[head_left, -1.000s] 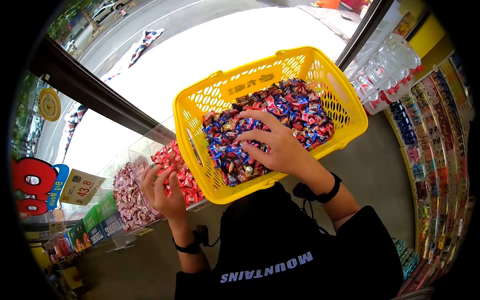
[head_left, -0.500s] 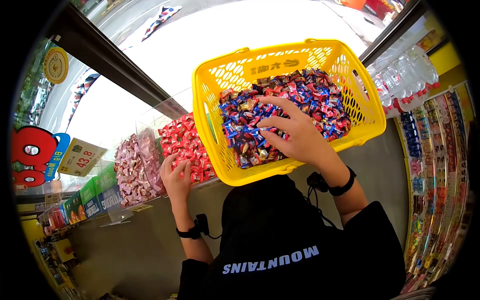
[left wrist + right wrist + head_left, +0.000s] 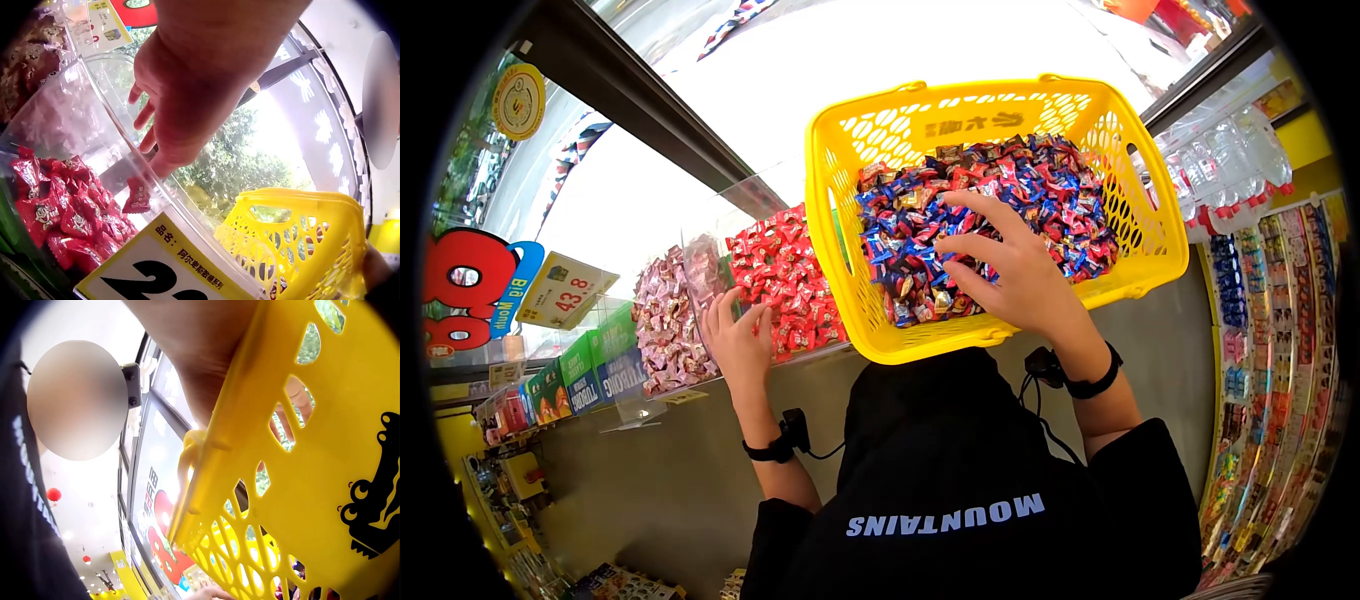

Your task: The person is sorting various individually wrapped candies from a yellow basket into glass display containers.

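Note:
Wrapped red and blue candies [image 3: 990, 225] fill much of a yellow basket [image 3: 1000, 318]. Over them, the right hand [image 3: 1015, 275] has its fingers spread and slightly bent, with nothing visible in its grip; the basket wall [image 3: 325, 456] hides most of it in the right wrist view. The left hand [image 3: 738, 345] is at the front of a clear bin of red candies [image 3: 785, 280], left of the basket, its fingers apart and loosely bent. In the left wrist view, one red candy [image 3: 137, 196] lies close below the left hand [image 3: 181, 106]; whether they touch I cannot tell.
Pink-wrapped candies [image 3: 668, 320] fill the bin further left, behind a clear divider. A price card [image 3: 567, 290] and boxes [image 3: 582, 372] stand beyond. Bottles [image 3: 1230, 160] and packed shelves [image 3: 1280, 370] are on the right; a window is ahead.
The head view has shifted, so the basket appears further right. The left hand has moved slightly toward the divider beside the pink candies. The right hand remains over the basket's candies, fingers still spread.

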`<action>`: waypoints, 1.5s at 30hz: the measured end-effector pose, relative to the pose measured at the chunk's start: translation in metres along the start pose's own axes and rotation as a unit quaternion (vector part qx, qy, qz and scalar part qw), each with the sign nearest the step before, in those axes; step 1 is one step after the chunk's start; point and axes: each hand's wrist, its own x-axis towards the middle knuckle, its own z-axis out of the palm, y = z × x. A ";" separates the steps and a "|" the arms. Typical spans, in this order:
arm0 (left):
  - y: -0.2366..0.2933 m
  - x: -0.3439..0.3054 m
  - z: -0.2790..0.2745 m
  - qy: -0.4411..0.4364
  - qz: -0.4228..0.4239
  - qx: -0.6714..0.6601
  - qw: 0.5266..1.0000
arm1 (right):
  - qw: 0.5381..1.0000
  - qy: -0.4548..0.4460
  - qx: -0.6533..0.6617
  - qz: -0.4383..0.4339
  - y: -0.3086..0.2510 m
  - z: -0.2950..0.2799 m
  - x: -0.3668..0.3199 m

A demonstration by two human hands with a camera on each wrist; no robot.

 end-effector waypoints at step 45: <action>0.063 0.030 -0.049 0.100 0.011 -0.057 0.993 | 0.995 0.014 -0.094 -0.032 -0.004 0.006 0.001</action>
